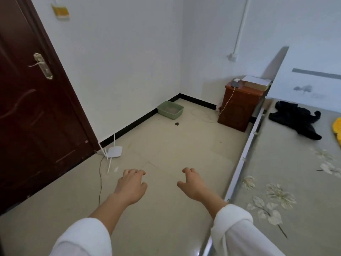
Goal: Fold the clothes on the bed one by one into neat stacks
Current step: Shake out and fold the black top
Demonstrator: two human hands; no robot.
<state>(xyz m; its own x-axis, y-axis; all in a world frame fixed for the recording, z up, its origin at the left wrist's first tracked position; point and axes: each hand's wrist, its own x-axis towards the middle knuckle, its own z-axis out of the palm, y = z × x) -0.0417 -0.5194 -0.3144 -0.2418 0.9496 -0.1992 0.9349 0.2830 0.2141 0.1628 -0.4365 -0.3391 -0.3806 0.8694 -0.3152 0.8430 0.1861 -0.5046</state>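
I hold the left hand [132,185] and right hand [191,183] forward above the floor [175,145], palms down, fingers loosely curled, empty. A black garment [295,119] lies on the bed [276,163].

The yellow cloth [338,130] on the bed [276,163] is cut by the right edge; only a corner shows, so its kind cannot be told. The black clothes [297,118] lie crumpled, and which garment or how many is unclear. The bed runs off the right and bottom edges. The door [36,108] is cut at the left and top. The left sleeve [83,239] and right sleeve [238,231] leave the frame at the bottom. The small dark thing [177,123] on the floor [166,148] and the blurred yellow object [60,12] on the wall [110,52] cannot be identified
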